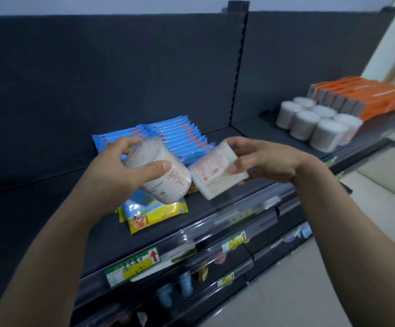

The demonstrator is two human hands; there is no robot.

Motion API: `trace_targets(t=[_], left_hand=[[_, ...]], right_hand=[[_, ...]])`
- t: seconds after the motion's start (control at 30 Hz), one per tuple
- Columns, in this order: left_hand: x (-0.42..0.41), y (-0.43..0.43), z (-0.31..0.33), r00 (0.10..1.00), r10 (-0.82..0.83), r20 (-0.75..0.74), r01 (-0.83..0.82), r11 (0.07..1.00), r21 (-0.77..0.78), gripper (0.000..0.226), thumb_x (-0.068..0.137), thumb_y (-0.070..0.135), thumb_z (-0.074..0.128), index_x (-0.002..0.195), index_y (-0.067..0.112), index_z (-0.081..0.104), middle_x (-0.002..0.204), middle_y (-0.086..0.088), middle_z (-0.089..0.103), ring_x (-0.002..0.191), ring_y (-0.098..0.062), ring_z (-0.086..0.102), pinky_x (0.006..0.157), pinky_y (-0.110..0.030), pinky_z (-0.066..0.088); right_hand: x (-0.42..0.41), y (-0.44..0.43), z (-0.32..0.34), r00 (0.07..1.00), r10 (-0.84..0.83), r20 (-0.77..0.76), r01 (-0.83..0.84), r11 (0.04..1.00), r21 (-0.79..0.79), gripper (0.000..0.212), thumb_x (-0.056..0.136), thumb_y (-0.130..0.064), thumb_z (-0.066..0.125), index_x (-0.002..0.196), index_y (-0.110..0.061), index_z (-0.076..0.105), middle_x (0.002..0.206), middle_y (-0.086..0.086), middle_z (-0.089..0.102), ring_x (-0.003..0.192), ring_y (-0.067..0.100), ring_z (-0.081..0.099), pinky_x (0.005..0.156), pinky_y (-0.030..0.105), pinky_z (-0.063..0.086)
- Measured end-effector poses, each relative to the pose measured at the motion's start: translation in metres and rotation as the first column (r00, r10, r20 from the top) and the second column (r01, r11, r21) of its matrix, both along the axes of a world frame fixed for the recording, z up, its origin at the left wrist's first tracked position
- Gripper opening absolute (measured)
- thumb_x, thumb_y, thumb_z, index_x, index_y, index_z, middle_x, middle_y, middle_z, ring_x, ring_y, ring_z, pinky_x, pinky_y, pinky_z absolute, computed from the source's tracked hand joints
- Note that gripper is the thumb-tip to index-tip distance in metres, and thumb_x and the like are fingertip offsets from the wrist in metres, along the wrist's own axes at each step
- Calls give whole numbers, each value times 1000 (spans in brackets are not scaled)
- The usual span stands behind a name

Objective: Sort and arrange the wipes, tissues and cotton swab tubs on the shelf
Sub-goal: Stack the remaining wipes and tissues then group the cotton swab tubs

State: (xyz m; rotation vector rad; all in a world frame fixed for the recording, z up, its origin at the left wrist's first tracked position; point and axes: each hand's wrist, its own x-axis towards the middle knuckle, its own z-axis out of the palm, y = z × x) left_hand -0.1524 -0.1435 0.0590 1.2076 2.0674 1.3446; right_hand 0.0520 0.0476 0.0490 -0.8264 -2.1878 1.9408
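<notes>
My left hand grips one cotton swab tub and my right hand grips a second tub, both tilted, side by side at frame centre above the shelf, while the standing tub cluster lies upper right, nearer my right hand.

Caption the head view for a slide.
Left hand grips one cotton swab tub, right hand a second tub, over the shelf stocked with wipe packs.

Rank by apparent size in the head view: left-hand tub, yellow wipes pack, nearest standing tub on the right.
1. left-hand tub
2. yellow wipes pack, partly hidden
3. nearest standing tub
The tubs may truly match; the held one is closer to the camera.
</notes>
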Motion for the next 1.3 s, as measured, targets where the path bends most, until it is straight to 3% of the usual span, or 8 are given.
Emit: trace_targets(t=[0.1,0.4,0.57,0.7,0.9,1.07,1.2,1.3], left_hand=[[14,29,-1,999,-53,-5,53,999,9,54,64,44,80,111,34,54,102,20,54,81,2,56,67,-18,41],[86,109,-3,989,-139,-60,139,990,6,72,54,53,75,119,31,54,110,13,54,86,0,55,69,-17,39],[151,170,-4,987,-137,-87,136,991,-18,83,43,66,73,116,31,55,111,11,57,95,-7,57,84,-25,44],[203,217,-6,985,-111,-129,106,993,-46,80,45,63,70,117,34,54,113,11,55,103,-9,54,93,-31,43],[236,260,-6,988,-115,-98,109,992,-68,69,52,59,69,114,35,53,111,14,55,97,-5,56,77,-25,43],[236,308,-5,993,-82,-81,83,997,2,64,56,54,68,115,35,51,114,10,54,99,-7,56,81,-26,44],[234,356,-4,995,-68,-72,75,994,85,71,61,45,76,124,31,48,122,8,51,107,-12,53,91,-29,43],[238,389,-3,993,-109,-49,115,984,137,62,69,30,77,123,31,46,123,10,51,108,-12,53,91,-27,43]], right_hand=[[29,18,-9,997,-68,-39,66,996,-61,75,55,-15,77,124,-24,49,113,15,59,102,30,59,84,43,48],[116,79,-10,978,-176,-114,163,981,-109,66,64,-2,66,117,-38,51,124,9,53,102,24,62,67,29,56],[177,134,-14,953,-185,-241,138,970,-200,66,60,8,53,111,-34,54,112,7,56,97,26,62,65,31,56],[212,175,-18,935,-211,-284,134,954,-267,46,68,-4,59,103,-32,52,92,1,64,81,18,67,59,30,55],[234,225,-15,920,-277,-276,250,960,-130,12,89,-30,61,98,-32,53,95,5,64,82,21,64,57,32,52],[242,274,1,875,-384,-297,425,901,88,39,81,-34,62,117,-46,53,120,10,55,99,24,63,72,36,55],[247,307,11,761,-543,-355,618,773,144,48,81,-28,65,125,-28,48,121,8,57,104,25,62,71,36,53],[255,327,21,723,-576,-381,669,722,179,44,81,-21,66,121,-29,50,115,6,58,105,26,60,87,40,52]])
